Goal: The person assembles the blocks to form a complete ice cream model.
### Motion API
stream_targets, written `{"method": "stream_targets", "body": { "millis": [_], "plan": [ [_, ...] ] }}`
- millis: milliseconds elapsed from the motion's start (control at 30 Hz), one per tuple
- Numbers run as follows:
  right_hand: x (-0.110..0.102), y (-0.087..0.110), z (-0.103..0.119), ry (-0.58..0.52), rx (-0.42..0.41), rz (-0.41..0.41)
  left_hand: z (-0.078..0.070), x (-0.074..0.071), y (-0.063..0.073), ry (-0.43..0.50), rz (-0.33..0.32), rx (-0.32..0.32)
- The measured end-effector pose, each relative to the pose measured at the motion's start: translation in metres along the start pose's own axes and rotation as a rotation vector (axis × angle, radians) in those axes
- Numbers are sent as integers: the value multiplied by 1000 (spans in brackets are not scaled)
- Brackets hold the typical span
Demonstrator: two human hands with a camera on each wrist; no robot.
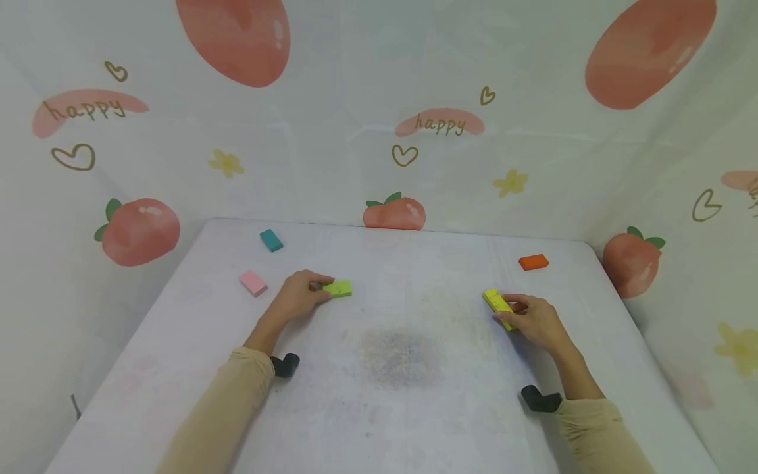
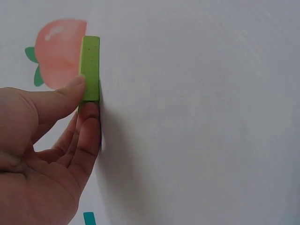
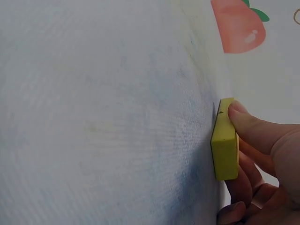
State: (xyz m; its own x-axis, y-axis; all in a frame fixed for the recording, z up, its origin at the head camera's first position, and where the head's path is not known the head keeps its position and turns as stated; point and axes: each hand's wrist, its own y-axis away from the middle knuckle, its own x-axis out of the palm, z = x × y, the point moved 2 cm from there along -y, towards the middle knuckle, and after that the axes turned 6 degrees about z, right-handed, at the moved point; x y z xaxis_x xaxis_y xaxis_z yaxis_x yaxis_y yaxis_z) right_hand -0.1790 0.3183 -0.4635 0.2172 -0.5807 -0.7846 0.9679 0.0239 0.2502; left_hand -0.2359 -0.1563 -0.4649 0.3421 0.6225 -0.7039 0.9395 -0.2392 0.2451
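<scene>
Toward the left middle of the table, my left hand [image 1: 298,293] pinches a small lime-green rectangular block [image 1: 341,288] by its left end. The left wrist view has the thumb on one side of that green block [image 2: 93,68] and fingers beneath its near end. On the right, my right hand [image 1: 537,321] holds a yellow rectangular block [image 1: 495,301] between thumb and fingers, slanted in the head view. Up close, the yellow block [image 3: 225,154] has its thumb-side edge partly covered. Whether either block touches the table is hard to tell.
A teal block [image 1: 271,240] and a pink block [image 1: 253,283] lie left of the left hand. An orange block [image 1: 533,262] lies beyond the right hand. The white table [image 1: 391,421] has a greyish smudge mid-surface; a fruit-printed curtain [image 1: 331,145] stands behind it.
</scene>
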Motion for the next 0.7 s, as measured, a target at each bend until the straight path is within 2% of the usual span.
{"method": "stream_targets", "body": {
  "millis": [200,433,700],
  "plan": [
    [2,-1,1,-8,-2,-6,-4,6,-9,16,-11,37],
    [5,-5,3,-25,-7,-23,-12,12,-17,82,-11,37],
    [9,-9,11,-38,-50,-37,-16,19,-25,70,-23,50]
  ]
}}
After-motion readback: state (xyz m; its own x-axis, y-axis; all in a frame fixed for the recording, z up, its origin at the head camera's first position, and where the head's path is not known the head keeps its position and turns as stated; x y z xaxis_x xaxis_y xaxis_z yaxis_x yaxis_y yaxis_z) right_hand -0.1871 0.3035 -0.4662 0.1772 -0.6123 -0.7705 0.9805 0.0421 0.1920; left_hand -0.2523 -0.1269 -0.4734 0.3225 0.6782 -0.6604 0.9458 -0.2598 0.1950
